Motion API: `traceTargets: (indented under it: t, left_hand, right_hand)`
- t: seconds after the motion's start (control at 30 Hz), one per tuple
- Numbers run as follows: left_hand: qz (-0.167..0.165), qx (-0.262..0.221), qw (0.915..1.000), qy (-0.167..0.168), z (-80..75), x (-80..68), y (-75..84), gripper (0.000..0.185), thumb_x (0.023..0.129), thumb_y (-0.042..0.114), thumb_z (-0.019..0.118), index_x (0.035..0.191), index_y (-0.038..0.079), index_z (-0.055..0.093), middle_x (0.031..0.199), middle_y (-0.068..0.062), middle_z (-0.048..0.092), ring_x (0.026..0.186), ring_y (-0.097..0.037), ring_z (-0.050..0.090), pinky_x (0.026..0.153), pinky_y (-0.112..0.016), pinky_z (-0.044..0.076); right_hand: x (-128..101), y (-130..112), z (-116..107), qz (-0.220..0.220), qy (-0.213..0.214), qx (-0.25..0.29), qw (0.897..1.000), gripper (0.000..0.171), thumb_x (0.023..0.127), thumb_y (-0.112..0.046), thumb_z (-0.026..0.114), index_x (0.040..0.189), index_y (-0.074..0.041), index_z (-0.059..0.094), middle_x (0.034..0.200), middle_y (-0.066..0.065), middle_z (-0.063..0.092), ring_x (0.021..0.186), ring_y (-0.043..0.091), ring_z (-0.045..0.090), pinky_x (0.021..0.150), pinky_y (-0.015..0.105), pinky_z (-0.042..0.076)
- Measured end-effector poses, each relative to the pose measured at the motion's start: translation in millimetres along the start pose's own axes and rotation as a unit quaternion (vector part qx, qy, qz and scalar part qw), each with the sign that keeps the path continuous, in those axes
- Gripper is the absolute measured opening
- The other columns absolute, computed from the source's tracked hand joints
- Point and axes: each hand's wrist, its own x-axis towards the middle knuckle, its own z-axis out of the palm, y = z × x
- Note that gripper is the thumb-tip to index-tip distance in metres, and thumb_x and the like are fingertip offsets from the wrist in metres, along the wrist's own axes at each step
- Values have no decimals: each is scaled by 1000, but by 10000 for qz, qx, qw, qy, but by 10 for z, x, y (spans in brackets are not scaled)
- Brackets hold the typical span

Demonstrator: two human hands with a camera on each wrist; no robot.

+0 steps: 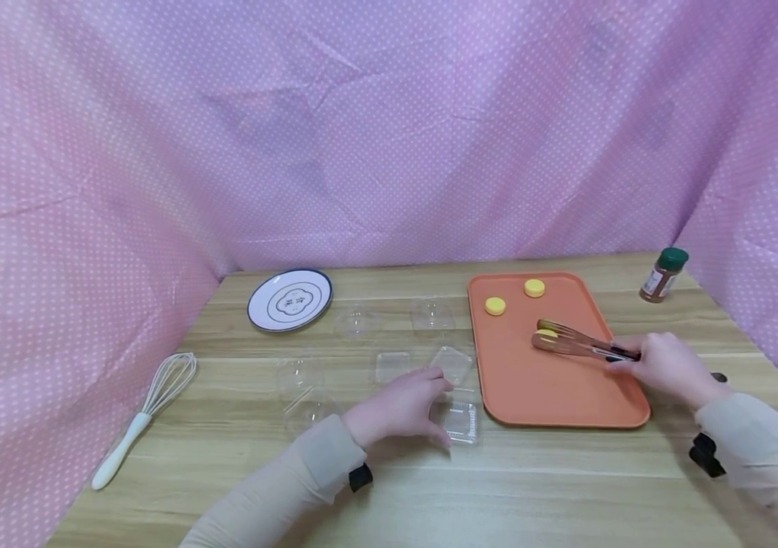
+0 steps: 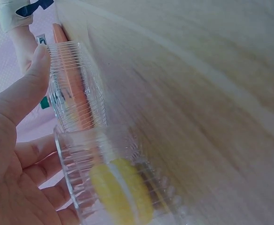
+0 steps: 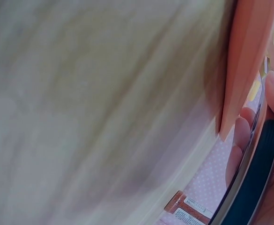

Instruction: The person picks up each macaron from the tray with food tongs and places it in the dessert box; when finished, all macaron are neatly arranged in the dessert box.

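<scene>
My right hand (image 1: 673, 369) grips brown-ended tongs (image 1: 570, 346) over the orange tray (image 1: 553, 388). A yellow macaron (image 1: 547, 333) lies between the tong tips. Two more yellow macarons (image 1: 534, 288) sit toward the tray's far side. Left of the tray, my left hand (image 1: 403, 407) is spread at the edge of a clear plastic box (image 1: 460, 422), thumb and fingers apart. In the left wrist view its fingertips touch the ribbed rim of the clear box (image 2: 78, 89). A yellow macaron with a pale filling line (image 2: 122, 192) shows through the clear plastic there.
More clear plastic containers (image 1: 392, 365) and domed ones (image 1: 433, 313) stand left of the tray. A white plate with a dark rim (image 1: 289, 300) lies at the back left, a whisk (image 1: 145, 418) at the left. A green-capped spice jar (image 1: 664, 274) stands at the back right.
</scene>
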Motion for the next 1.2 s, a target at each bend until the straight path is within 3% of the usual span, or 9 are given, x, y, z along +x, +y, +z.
traceTargets:
  t: [0.43, 0.9, 1.2]
  left_hand:
    - [-54, -44, 10000, -58, 4, 10, -11, 71, 66, 45, 83, 121, 7, 60, 106, 3, 57, 88, -6, 49, 82, -16, 48]
    - [111, -39, 9999, 42, 4, 4, -16, 68, 65, 43, 84, 117, 6, 61, 103, 2, 57, 84, -5, 48, 78, -15, 47]
    - [49, -107, 9999, -4, -15, 4, -4, 68, 65, 43, 84, 117, 6, 61, 102, 2, 57, 82, -4, 47, 74, -13, 46]
  right_hand:
    - [20, -45, 18, 127, 106, -53, 9998, 48, 77, -33, 76, 115, -4, 68, 79, 10, 68, 60, 15, 45, 52, 28, 35]
    - [-5, -87, 23, 79, 321, 51, 9994, 44, 78, -27, 75, 113, 0, 68, 63, -3, 57, 54, 13, 39, 48, 26, 29]
    - [-21, -142, -10, 85, 525, 151, 9985, 42, 81, -26, 74, 113, 0, 68, 60, -4, 57, 53, 12, 38, 46, 24, 27]
